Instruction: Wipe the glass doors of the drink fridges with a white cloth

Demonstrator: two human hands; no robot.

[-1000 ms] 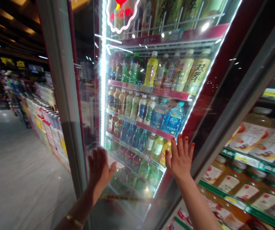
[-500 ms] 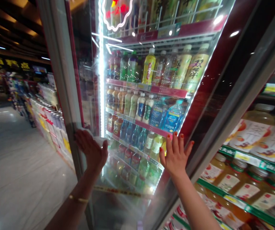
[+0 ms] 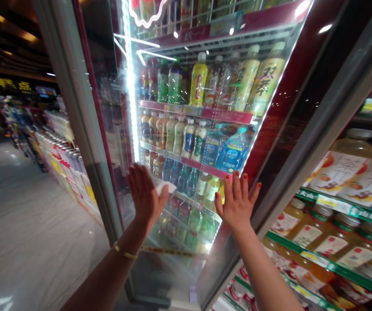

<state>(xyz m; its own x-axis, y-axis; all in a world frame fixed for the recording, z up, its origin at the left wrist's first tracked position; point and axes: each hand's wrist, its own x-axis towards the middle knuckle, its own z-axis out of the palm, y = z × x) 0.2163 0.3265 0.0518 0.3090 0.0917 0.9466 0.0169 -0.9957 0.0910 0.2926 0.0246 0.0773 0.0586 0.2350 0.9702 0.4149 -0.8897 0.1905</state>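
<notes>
A tall pale-yellow plastic bottle (image 3: 265, 80) behind the glass carries large dark characters reading 双萃. A black overhead store sign (image 3: 4, 83), far off on the left, shows yellow characters: 西 first, 点 last, the middle one blurred. Other labels are too small or blurred.

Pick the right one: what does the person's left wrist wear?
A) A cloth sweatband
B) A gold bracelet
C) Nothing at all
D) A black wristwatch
B: a gold bracelet circles the wrist just behind the left hand.
</notes>
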